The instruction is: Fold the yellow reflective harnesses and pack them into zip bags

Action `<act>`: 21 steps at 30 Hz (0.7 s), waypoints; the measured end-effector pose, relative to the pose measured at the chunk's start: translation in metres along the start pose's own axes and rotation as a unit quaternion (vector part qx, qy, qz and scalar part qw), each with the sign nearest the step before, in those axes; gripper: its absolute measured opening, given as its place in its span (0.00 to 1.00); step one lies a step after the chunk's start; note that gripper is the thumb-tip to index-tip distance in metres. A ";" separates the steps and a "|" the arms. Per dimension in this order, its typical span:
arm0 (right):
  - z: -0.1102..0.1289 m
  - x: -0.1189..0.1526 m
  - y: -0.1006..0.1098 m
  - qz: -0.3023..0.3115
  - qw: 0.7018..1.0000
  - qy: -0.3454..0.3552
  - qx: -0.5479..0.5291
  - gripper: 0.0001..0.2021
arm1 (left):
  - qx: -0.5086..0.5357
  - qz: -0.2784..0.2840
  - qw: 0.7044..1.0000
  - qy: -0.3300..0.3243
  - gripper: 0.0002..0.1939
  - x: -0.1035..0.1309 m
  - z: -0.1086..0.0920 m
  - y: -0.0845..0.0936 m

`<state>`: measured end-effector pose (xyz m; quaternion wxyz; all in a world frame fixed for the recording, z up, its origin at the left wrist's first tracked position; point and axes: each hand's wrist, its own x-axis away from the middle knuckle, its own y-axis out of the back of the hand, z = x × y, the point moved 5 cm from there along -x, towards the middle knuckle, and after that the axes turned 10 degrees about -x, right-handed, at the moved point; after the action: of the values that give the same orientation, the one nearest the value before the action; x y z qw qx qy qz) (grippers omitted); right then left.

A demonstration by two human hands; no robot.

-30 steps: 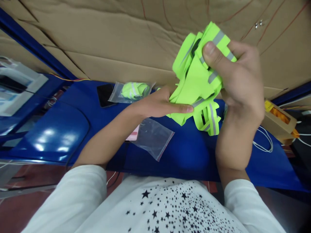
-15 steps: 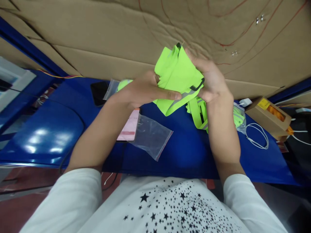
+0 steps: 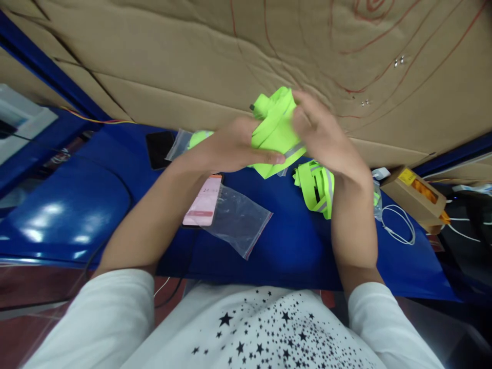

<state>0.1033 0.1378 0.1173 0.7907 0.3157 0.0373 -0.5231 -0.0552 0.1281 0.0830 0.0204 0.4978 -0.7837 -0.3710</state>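
Observation:
A neon-yellow reflective strap bundle (image 3: pixel 274 130) with a grey stripe is held up above the blue table. My left hand (image 3: pixel 242 146) grips its left side, thumb lying across the front and the other fingers hidden behind. On its right side is my right hand (image 3: pixel 321 133), blurred by motion, its fingers curled at the fabric's edge. A second neon strap bundle (image 3: pixel 317 187) with grey stripes lies on the table beside my right forearm. Below my hands a clear zip bag (image 3: pixel 244 218) lies flat, partly against a lit phone (image 3: pixel 203 202).
A dark phone (image 3: pixel 159 148) and another bag with neon material (image 3: pixel 200 137) lie at the back left. On the right are a white cable (image 3: pixel 402 225), a white charger (image 3: pixel 380 173) and a cardboard box (image 3: pixel 415 197). A cardboard wall (image 3: pixel 184 61) stands behind the blue table (image 3: pixel 292 246).
The held bundle has become more compact, its loose upper part folded over. My right hand has shifted from behind its right edge round to its front right side.

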 end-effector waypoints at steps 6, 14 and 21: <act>-0.017 -0.014 -0.017 -0.049 0.996 0.028 0.064 0.33 | 0.023 -0.044 0.997 0.062 0.21 -0.007 0.023 0.005; -0.039 -0.018 -0.020 -0.088 0.987 -0.030 -0.128 0.27 | -0.136 -0.089 0.977 0.139 0.27 -0.008 0.040 0.023; -0.079 -0.030 -0.035 -0.117 0.944 -0.102 -0.292 0.37 | -0.302 -0.281 0.904 -0.110 0.38 -0.009 0.012 0.000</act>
<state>0.0815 0.1958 0.0497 0.7811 0.0095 0.1439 -0.6075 -0.0556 0.1416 0.0776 -0.0219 0.6229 -0.4593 -0.6328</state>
